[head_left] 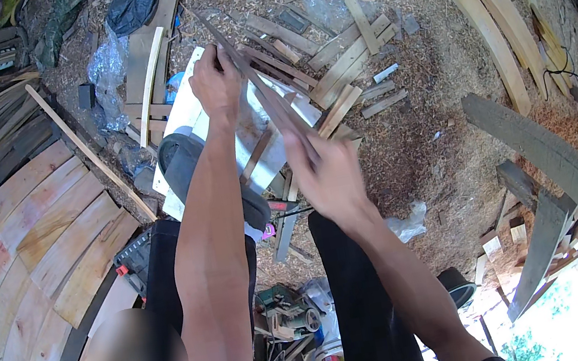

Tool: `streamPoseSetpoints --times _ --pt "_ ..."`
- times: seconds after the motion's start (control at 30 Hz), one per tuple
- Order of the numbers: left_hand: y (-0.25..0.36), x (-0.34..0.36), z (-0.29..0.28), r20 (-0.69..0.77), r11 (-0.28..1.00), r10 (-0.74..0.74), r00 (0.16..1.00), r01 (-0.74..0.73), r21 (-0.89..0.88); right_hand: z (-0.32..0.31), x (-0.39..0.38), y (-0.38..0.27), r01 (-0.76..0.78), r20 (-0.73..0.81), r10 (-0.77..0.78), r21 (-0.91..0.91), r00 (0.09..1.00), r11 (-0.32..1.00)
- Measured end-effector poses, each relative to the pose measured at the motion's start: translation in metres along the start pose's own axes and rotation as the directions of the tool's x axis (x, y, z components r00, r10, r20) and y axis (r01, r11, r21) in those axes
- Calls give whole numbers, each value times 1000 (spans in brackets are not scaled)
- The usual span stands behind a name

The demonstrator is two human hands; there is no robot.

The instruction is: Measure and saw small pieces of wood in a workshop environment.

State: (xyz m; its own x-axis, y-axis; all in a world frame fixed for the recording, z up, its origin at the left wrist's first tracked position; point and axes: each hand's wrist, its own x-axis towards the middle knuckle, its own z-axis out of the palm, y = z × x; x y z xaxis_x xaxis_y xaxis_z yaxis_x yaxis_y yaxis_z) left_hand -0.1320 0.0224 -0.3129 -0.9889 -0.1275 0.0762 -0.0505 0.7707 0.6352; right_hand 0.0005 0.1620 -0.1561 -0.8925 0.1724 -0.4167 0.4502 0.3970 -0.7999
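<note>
R hand (328, 178), a bit blurred, is closed on the near end of a long strip (270, 102). L hand (217, 84) is farther up the strip, fingers curled at its L edge; can't tell if they're clamped on it or just touching. Strip runs diag., far tip up-L, partly above a white board (186, 112). A dk stick (257, 157) is over the board too, btwn the forearms. Scraps (353, 57) lie R of the board on sawdusty ground (433, 135). Curved planks (477, 7) far R, wood panel (48, 234) far L, both well apart from hands.
</note>
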Motion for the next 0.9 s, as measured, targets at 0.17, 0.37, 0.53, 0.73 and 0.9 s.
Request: streamPoseSetpoints --times 0.17,0.37,0.53,0.73,0.9 --pt "11 1 6 51 999 -35 998 33 27 -28 -42 14 -4 -32 4 -11 999 1000" --pt "1 2 1 65 999 -23 998 25 -26 36 61 -1 53 -116 -55 -21 992 998" --pt "15 -2 -2 148 996 -35 988 47 -75 44 97 -8 22 -168 -31 -53 985 998" --pt "7 9 -2 34 1000 7 999 -7 -15 -4 -4 2 24 -51 -23 7 998 1000" --pt "6 1 6 14 999 14 1000 -14 38 -25 -47 21 -26 -27 28 49 999 998"
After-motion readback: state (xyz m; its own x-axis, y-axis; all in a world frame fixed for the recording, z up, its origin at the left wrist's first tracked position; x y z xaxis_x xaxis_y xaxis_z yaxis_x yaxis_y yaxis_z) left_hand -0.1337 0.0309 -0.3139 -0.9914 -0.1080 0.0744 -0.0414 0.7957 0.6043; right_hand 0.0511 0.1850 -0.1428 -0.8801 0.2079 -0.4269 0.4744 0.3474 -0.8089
